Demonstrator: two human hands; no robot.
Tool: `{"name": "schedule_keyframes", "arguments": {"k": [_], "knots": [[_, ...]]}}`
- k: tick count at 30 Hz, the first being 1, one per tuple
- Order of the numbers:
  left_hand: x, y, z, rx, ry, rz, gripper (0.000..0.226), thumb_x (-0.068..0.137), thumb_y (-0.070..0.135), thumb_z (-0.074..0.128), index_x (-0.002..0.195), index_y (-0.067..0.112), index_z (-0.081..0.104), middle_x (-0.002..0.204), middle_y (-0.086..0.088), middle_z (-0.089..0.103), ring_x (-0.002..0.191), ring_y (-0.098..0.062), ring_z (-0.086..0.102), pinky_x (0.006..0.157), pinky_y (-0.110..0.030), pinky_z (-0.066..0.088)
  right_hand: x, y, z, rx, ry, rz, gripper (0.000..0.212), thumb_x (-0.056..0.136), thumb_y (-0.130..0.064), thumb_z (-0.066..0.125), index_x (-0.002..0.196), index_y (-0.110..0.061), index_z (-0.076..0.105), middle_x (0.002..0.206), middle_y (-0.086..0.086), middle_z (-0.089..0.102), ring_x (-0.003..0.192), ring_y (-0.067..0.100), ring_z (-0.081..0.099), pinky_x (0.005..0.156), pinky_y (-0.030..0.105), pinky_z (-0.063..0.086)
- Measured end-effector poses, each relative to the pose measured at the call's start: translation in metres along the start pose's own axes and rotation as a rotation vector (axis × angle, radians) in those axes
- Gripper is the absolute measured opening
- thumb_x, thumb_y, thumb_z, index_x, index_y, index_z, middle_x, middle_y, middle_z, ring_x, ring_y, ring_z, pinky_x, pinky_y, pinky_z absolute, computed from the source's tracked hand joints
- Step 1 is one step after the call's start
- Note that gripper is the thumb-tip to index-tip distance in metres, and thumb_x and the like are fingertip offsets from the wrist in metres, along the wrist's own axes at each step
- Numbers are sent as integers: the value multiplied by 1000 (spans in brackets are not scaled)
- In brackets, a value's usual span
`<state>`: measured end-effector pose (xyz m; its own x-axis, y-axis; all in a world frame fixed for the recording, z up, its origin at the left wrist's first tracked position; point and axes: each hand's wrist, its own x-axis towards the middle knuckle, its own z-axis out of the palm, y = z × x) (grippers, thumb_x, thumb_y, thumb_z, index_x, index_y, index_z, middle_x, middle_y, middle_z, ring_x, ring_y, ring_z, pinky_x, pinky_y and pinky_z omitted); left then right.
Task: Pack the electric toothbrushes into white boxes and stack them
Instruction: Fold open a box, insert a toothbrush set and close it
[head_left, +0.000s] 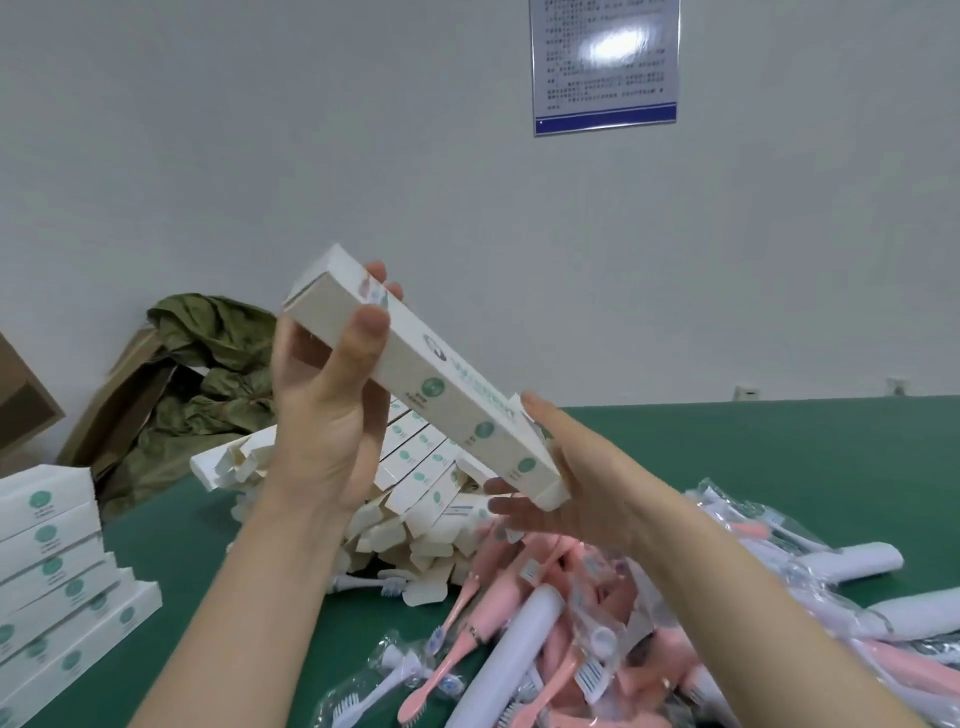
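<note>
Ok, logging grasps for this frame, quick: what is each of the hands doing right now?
Left hand: grips the upper end of the white box.
Right hand: holds the box's lower end between thumb and fingers.

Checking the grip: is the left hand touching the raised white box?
Touching. Head view shows the left hand pinching the white box between thumb and fingers.
</note>
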<state>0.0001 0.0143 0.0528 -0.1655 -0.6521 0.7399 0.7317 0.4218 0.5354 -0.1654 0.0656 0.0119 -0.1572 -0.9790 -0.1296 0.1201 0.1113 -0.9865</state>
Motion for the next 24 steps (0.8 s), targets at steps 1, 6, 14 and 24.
{"name": "schedule_keyframes", "arguments": {"k": [1,6,14,24], "knots": [[0,-5,-3,-42,57,-29,72,37,42,92,98,21,60,98,6,70,95,-10,64,85,-28,53,-1,0,2,124,-43,45,42,87,-50,57,103,-12,69,90,12,71,75,23,69,63,31,58],[10,-22,-27,149,195,-122,54,63,23,78,111,9,59,98,4,69,93,-6,63,84,-19,50,7,-1,-5,201,215,-157,30,87,-36,65,100,-8,68,90,9,72,64,15,65,46,20,50],[-6,-53,-25,1108,-136,37,53,71,39,76,117,37,48,111,25,43,105,11,41,87,-2,31,7,0,-12,-378,531,-531,26,84,-37,66,98,-14,61,89,1,66,78,19,66,58,31,54],[-7,-51,-19,1247,-462,16,67,70,26,80,125,38,43,108,22,46,99,4,43,80,-1,29,2,-10,-17,133,49,-342,34,97,-28,50,92,1,67,84,13,74,78,21,71,73,27,59]]}}
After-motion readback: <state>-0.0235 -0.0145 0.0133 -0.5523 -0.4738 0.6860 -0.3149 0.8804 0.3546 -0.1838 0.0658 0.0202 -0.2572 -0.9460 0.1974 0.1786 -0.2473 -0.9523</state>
